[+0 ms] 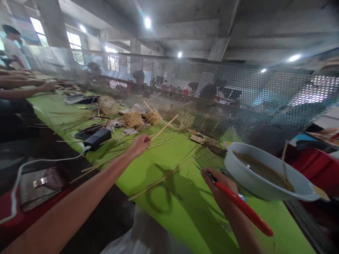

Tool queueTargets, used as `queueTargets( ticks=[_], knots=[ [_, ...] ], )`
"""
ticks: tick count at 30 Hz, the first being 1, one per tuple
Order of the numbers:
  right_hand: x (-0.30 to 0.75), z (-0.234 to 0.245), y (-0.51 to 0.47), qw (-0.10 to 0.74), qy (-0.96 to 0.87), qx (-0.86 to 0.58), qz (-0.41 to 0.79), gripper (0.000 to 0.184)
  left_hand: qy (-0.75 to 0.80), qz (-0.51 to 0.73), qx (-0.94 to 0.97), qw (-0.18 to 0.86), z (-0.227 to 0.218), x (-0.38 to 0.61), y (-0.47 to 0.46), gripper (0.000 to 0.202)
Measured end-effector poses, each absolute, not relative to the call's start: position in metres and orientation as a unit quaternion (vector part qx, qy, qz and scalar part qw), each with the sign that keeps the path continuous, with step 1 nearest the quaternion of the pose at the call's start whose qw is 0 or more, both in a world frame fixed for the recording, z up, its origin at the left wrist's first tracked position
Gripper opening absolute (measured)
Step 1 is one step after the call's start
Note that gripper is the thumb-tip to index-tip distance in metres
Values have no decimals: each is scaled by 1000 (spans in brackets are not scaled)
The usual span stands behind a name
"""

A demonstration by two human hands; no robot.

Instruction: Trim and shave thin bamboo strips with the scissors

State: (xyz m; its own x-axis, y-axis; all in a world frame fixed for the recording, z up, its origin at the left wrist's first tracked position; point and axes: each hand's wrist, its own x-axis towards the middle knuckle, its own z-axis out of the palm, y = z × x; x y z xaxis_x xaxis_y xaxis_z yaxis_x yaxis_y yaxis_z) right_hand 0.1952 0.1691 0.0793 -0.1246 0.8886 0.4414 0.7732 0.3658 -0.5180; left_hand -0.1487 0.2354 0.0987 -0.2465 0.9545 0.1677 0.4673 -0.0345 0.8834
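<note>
Across the middle of the frame, on the green tabletop (169,197), the left hand (139,144) reaches out with fingers pinched shut on a thin bamboo strip (164,128) that slants up to the right, other strips lying loose about it. Lower right, the right hand (221,190) is closed around red-handled scissors (239,204), blades pointing up-left, just beside a white basin (265,176) of brown liquid. Farther back, left of centre, sit small woven baskets (132,119) and a black power bank (97,138) with a white cable.
</note>
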Motion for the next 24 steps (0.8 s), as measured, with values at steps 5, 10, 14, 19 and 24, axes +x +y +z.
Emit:
queueTargets(
  ticks=[5,10,14,19,24],
  knots=[
    [194,85,167,370,-735,-559,101,49,521,498,541,433,110,-111,217,26],
    [198,87,169,412,-699,-551,196,42,415,453,554,562,119,-68,194,42],
    [206,82,177,457,-659,-532,273,45,321,433,536,650,116,-42,192,43],
    [214,91,187,486,-624,-546,276,48,297,402,527,687,111,-22,205,38],
    [218,108,198,463,-656,-547,236,40,283,407,514,700,104,-14,219,40]
  ],
)
